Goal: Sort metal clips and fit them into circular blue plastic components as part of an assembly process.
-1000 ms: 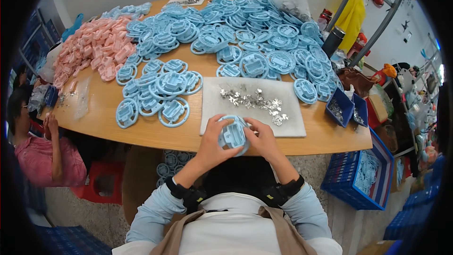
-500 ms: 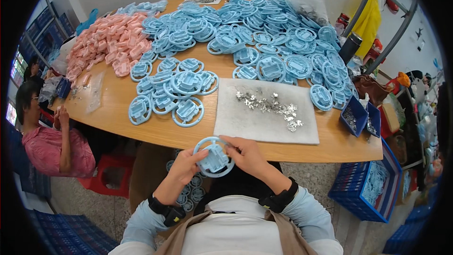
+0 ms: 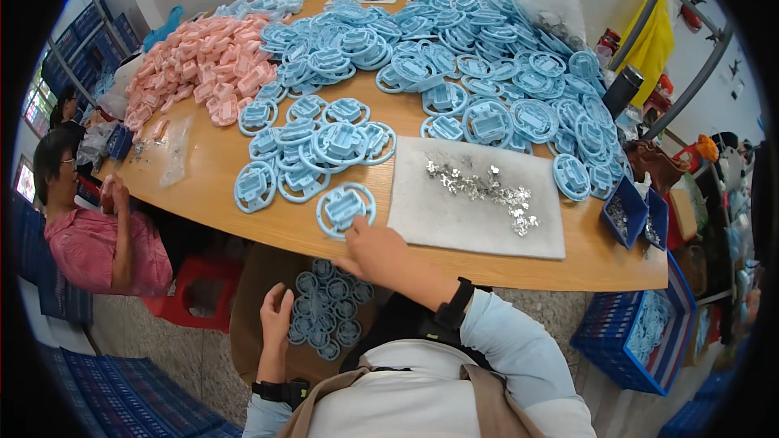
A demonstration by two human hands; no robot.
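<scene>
A blue ring part at frame centre is touched on the surface by the loosely open right hand; the left hand, lower left, is held open, empty.

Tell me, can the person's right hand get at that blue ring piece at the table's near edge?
Probably yes: the right hand already touches the blue ring piece at the table edge, with nothing between them.

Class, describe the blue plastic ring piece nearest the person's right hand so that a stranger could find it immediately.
Start at the round wooden table and go to its near edge, just left of the white rectangular mat strewn with small metal bits. There lies one light-blue plastic ring with a block in its centre, alone and flat, with the right hand at its near rim, unlike the overlapping rings behind it.
</scene>
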